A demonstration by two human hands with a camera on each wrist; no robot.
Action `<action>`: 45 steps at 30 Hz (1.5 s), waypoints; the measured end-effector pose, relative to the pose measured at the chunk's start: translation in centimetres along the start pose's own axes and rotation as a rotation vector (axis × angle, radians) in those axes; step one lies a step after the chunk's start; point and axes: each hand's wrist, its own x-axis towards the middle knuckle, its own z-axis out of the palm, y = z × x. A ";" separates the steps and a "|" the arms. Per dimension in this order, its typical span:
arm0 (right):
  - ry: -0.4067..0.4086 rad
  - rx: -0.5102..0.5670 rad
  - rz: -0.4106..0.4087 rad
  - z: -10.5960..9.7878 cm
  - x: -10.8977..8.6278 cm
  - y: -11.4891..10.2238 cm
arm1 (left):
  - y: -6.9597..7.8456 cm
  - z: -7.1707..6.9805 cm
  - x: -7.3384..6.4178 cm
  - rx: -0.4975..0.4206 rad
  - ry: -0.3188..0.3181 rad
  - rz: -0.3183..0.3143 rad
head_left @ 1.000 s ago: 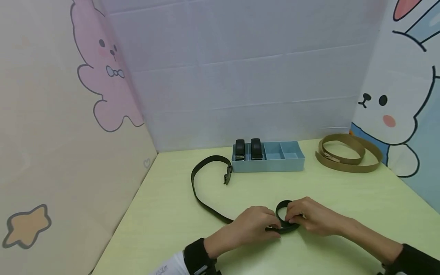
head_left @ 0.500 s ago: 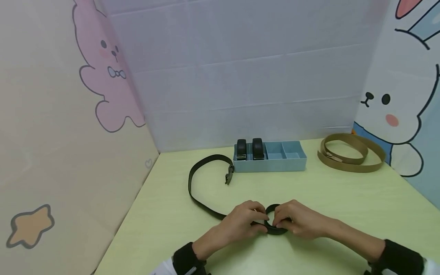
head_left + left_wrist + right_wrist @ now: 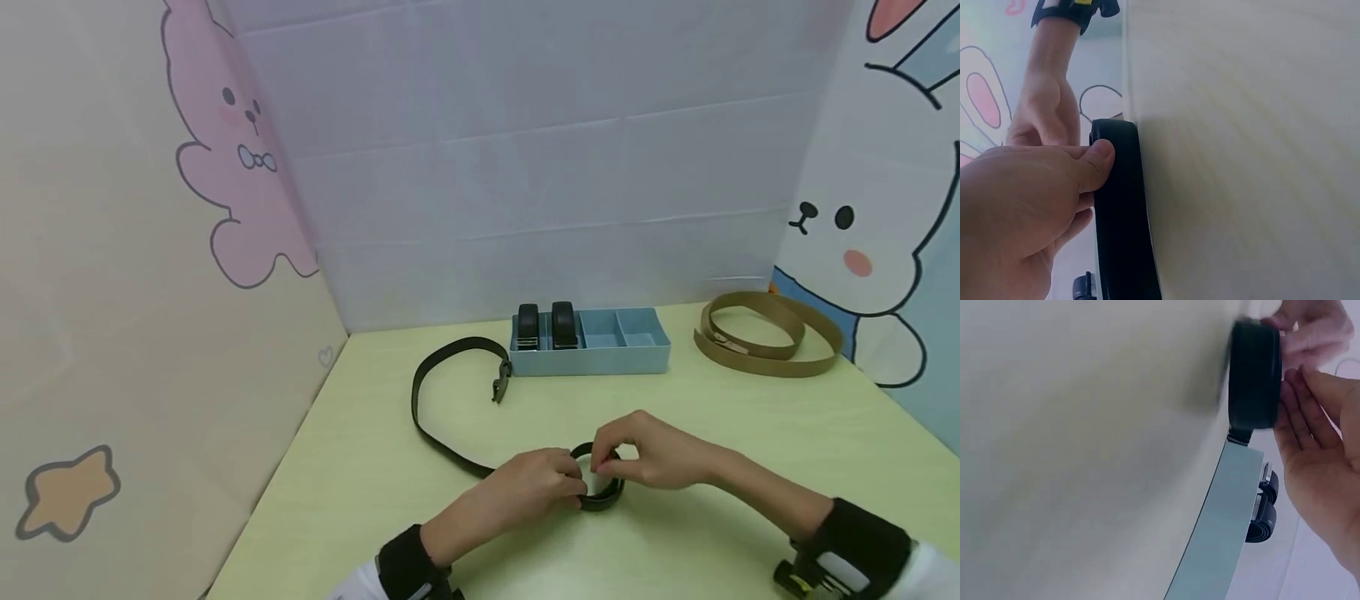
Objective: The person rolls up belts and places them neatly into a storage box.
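Observation:
A black belt (image 3: 415,408) lies in a wide curve on the table, with its buckle (image 3: 501,382) at the far end. Its near end is rolled into a round coil (image 3: 600,503) standing on edge. My left hand (image 3: 517,490) grips the strap at the coil's left side; in the left wrist view the thumb presses on the black band (image 3: 1124,231). From the right, my right hand (image 3: 656,452) reaches over the coil with fingers curled and fingertips within the ring. The right wrist view shows those fingers against the side of the coil (image 3: 1255,375).
Behind the hands stands a light blue divided box (image 3: 588,361) with two rolled black belts (image 3: 564,325) in its left compartments. A loosely coiled tan belt (image 3: 772,367) lies at the back right. Walls rise behind the table (image 3: 360,533) and at both sides.
Both hands and the coil have shifted left along the strap. In the last half second my right hand has risen slightly over the coil, and my left hand has closed in around its left side.

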 end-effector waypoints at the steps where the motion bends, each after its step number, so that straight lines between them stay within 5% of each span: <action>1: 0.025 -0.008 0.026 -0.2 0.6 0.2 | 0.0 0.0 -0.2 0.015 -0.005 0.001; 5: 0.076 -0.171 0.117 -0.4 4.0 1.5 | -0.1 -0.4 -1.4 0.077 -0.013 0.011; 10: 0.026 -0.409 0.171 0.7 9.0 3.8 | 0.0 -0.7 -2.8 0.136 -0.002 0.016; 17: -0.016 -0.573 0.107 4.0 14.3 13.0 | 0.0 -1.0 -3.6 0.118 0.000 0.012; 24: 0.114 -0.684 -0.040 5.4 17.0 17.2 | -0.1 -1.1 -4.1 0.077 -0.007 0.011; 25: 0.127 -0.699 -0.080 5.3 16.8 17.1 | -0.1 -1.0 -4.2 0.077 -0.005 0.011; 28: 0.086 -0.743 -0.125 4.2 15.6 12.4 | -0.1 -1.0 -4.5 0.089 0.006 0.010; 32: -0.052 -0.767 -0.067 2.5 12.4 4.8 | 0.0 -1.0 -4.8 0.135 0.020 0.015; 39: -0.106 -0.784 -0.004 -0.2 4.8 2.2 | 0.0 -1.2 -4.8 0.159 0.018 0.013; 45: -0.082 -0.734 0.137 -2.9 -2.2 1.1 | -1.5 -0.9 -4.4 0.134 0.019 -0.017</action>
